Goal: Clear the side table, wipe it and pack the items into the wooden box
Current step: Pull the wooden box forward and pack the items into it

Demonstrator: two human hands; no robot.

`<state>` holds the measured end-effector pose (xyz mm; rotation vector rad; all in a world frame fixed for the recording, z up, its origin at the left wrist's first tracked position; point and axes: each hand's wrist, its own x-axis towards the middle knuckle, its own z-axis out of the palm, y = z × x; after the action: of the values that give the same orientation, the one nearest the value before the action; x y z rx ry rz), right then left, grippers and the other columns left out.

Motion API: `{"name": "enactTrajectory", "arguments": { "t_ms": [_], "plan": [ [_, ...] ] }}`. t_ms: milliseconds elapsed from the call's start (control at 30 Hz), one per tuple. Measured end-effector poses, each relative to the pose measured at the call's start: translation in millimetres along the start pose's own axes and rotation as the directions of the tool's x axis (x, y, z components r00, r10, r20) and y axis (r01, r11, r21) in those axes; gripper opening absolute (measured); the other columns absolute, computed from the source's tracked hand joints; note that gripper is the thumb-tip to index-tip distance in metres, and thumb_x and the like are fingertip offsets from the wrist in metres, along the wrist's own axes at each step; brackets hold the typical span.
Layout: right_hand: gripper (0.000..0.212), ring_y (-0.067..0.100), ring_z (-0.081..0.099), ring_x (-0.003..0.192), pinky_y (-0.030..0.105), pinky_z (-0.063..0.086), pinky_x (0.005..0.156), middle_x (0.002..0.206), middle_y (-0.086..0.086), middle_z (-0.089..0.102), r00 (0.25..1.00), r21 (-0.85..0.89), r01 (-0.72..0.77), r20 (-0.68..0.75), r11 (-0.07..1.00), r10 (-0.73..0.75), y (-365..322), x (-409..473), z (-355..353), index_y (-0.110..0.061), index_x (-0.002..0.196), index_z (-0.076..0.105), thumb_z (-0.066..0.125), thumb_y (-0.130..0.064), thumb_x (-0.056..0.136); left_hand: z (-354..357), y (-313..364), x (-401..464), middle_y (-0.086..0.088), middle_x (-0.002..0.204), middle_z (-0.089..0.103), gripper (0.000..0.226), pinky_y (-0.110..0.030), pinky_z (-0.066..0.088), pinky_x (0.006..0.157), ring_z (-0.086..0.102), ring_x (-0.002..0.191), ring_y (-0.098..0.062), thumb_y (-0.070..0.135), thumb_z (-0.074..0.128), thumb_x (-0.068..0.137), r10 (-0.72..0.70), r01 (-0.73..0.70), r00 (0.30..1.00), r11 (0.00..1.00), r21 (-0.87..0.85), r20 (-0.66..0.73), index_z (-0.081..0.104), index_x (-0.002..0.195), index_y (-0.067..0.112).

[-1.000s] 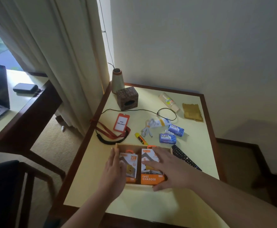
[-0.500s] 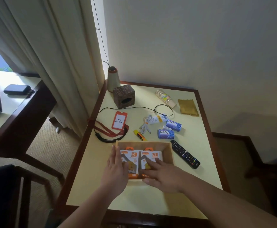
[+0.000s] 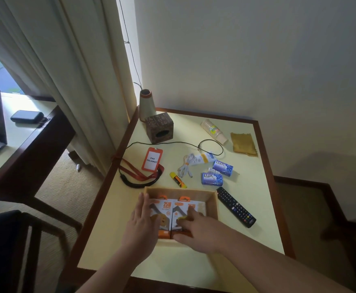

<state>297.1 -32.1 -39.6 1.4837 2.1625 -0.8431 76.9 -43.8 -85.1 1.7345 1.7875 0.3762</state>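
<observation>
Wooden box (image 3: 212, 200) w/ two charger packs (image 3: 167, 206) inside — both hands flat on them, L (image 3: 142, 226) & R (image 3: 200, 231), nothing gripped

Both hands lie flat in the wooden box (image 3: 212, 199) on the bench (image 3: 118, 227): the left hand (image 3: 142, 224) on the left charger pack (image 3: 165, 208), the right hand (image 3: 200, 231) on the right charger pack (image 3: 182, 208). Just beyond the right fingers (image 3: 192, 212) lies the remote (image 3: 235, 207); past the fingertips, two soap bars (image 3: 212, 179).
</observation>
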Motion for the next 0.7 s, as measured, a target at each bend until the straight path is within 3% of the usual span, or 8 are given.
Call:
{"name": "enactTrajectory", "arguments": {
  "t_ms": [67,200,267,367,500,700],
  "plan": [
    [0.075,0.029,0.051,0.129,0.050,0.047,0.106,0.146,0.009,0.046,0.994,-0.050,0.081,-0.065,0.995,-0.084,7,1,-5,-0.033,0.139,0.054,0.016,-0.081,0.095,-1,0,0,0.007,0.175,-0.008,0.082,-0.041,0.023,0.129,0.008,0.161,-0.020,0.050,0.044,0.106,0.003,-0.003,1.000,1.000,0.014,-0.029,-0.008,0.166,0.029],
    [0.054,0.019,0.054,0.117,0.041,0.048,0.098,0.128,0.002,0.059,0.921,-0.127,0.194,-0.317,0.973,-0.225,28,-7,-33,-0.024,0.135,0.062,0.030,-0.056,0.106,-1,5,4,-0.001,0.174,0.009,0.082,-0.047,0.020,0.129,0.010,0.160,-0.024,0.059,0.047,0.101,0.010,-0.001,0.993,0.997,0.080,-0.115,0.009,0.166,0.024],
    [0.047,0.018,0.055,0.106,0.040,0.051,0.090,0.117,-0.001,0.060,0.885,-0.112,0.174,-0.419,0.978,-0.206,47,-8,-44,-0.024,0.128,0.065,0.034,-0.050,0.105,-2,13,10,-0.001,0.175,0.007,0.080,-0.046,0.016,0.130,0.005,0.161,-0.023,0.061,0.044,0.102,0.037,-0.020,0.989,0.992,0.126,-0.140,0.012,0.165,0.024],
    [0.046,0.024,0.059,0.105,0.042,0.053,0.087,0.116,0.002,0.059,0.847,-0.057,0.091,-0.520,0.994,-0.107,82,-3,-54,-0.022,0.129,0.063,0.039,-0.045,0.096,-5,23,22,0.001,0.175,0.000,0.073,-0.040,0.004,0.129,-0.009,0.160,-0.017,0.060,0.032,0.106,0.099,-0.073,0.988,0.976,0.208,-0.121,0.012,0.166,0.025],
    [0.047,0.022,0.054,0.118,0.039,0.048,0.096,0.126,0.000,0.056,0.861,-0.019,-0.044,-0.508,0.999,0.028,119,6,-64,-0.027,0.143,0.053,0.053,-0.037,0.097,-9,23,30,0.004,0.175,-0.006,0.071,-0.036,-0.005,0.126,-0.020,0.156,-0.012,0.056,0.031,0.107,0.127,-0.104,0.989,0.961,0.258,-0.077,0.008,0.167,0.026],
    [0.058,0.027,0.046,0.130,0.045,0.047,0.103,0.140,0.002,0.049,0.915,-0.019,-0.199,-0.362,0.980,0.179,148,24,-68,-0.027,0.152,0.037,0.055,-0.040,0.099,-7,21,30,0.009,0.174,-0.005,0.069,-0.035,-0.001,0.125,-0.021,0.156,-0.006,0.055,0.031,0.108,0.119,-0.094,0.989,0.964,0.250,-0.087,0.005,0.167,0.031]
  ]
}}
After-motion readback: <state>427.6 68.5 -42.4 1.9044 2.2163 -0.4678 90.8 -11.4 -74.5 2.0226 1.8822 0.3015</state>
